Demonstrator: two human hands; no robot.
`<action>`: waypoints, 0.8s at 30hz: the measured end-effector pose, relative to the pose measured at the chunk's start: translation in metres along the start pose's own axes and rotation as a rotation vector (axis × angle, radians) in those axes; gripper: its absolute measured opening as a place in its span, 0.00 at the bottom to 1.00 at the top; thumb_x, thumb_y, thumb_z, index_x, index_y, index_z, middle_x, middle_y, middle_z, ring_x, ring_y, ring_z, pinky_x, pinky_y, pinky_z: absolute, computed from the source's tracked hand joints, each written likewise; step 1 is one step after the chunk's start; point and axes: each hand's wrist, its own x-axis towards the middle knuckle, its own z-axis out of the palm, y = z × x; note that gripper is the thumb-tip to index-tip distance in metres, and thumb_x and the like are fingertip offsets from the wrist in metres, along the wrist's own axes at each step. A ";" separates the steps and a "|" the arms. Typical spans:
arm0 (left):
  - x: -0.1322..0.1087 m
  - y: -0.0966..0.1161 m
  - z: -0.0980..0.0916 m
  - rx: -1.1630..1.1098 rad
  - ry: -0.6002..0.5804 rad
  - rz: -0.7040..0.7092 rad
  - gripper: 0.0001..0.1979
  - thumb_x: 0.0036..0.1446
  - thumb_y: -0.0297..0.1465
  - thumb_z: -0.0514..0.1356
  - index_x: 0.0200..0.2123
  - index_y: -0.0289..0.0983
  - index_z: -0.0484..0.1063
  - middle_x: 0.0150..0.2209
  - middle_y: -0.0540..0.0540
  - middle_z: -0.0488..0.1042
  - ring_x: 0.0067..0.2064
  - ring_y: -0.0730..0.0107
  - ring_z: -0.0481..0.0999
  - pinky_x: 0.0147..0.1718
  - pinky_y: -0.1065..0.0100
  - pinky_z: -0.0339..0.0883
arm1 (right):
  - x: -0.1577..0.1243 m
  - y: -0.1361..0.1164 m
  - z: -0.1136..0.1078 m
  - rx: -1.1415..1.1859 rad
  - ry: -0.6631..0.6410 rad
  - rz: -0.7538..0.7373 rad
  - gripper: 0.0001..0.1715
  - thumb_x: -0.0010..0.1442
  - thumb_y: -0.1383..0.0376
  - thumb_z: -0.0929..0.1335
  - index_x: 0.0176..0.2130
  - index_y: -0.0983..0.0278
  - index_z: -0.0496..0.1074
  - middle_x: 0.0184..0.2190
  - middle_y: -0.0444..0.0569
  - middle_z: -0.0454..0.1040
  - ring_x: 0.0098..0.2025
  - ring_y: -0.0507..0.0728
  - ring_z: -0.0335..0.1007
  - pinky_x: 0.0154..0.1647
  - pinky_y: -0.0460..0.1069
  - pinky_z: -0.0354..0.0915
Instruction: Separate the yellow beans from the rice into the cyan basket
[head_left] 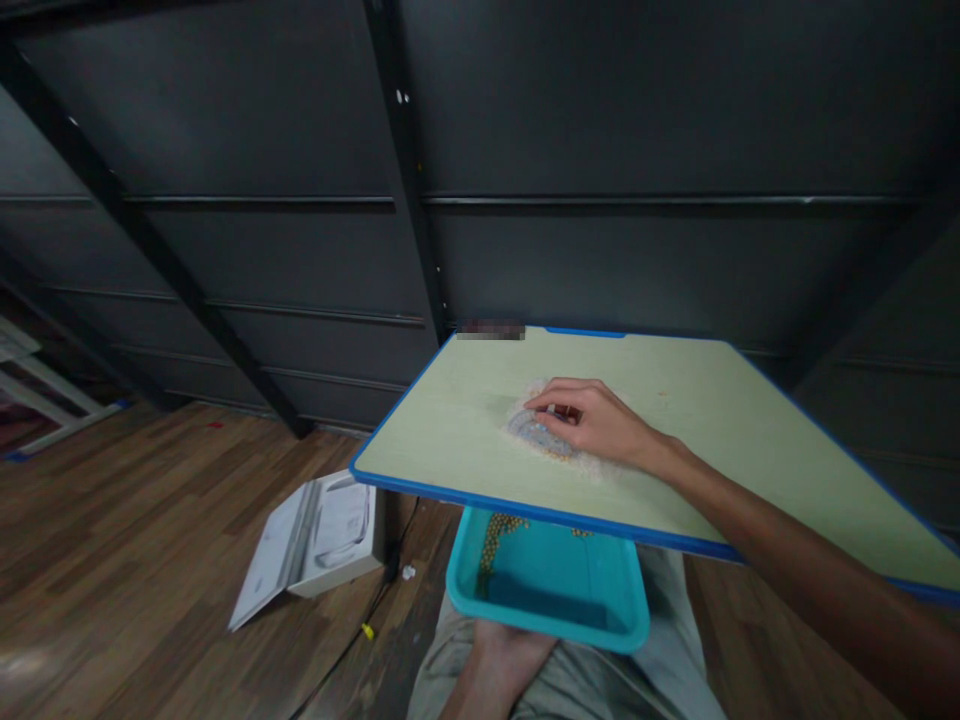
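Observation:
My right hand (581, 415) is over a small round, pale patterned piece (534, 432) with a whitish fuzzy border, lying on the light-yellow tabletop (435, 430). Its fingers are curled, with thumb and index tips close together near the piece. Anything between them is too small to make out. Below the table's front edge, my left hand (510, 655) supports a teal plastic tray (555, 635) from underneath, its fingers hidden by the tray. Small golden-brown beads or grains (495, 540) lie along the tray's left side and far edge.
A dark panelled wall (600, 120) stands behind the blue-edged table. On the wooden floor to the left are an opened white box (345, 540) and a black cable (341, 655). My legs (600, 690) are beneath the tray. A white frame (45, 400) stands far left.

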 end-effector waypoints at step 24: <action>0.001 0.001 0.000 -0.039 -0.020 -0.020 0.30 0.62 0.49 0.46 0.61 0.40 0.63 0.59 0.36 0.72 0.64 0.47 0.65 0.62 0.37 0.51 | 0.001 -0.012 0.001 0.118 -0.054 -0.058 0.14 0.63 0.68 0.67 0.46 0.61 0.78 0.41 0.49 0.80 0.43 0.55 0.74 0.49 0.53 0.66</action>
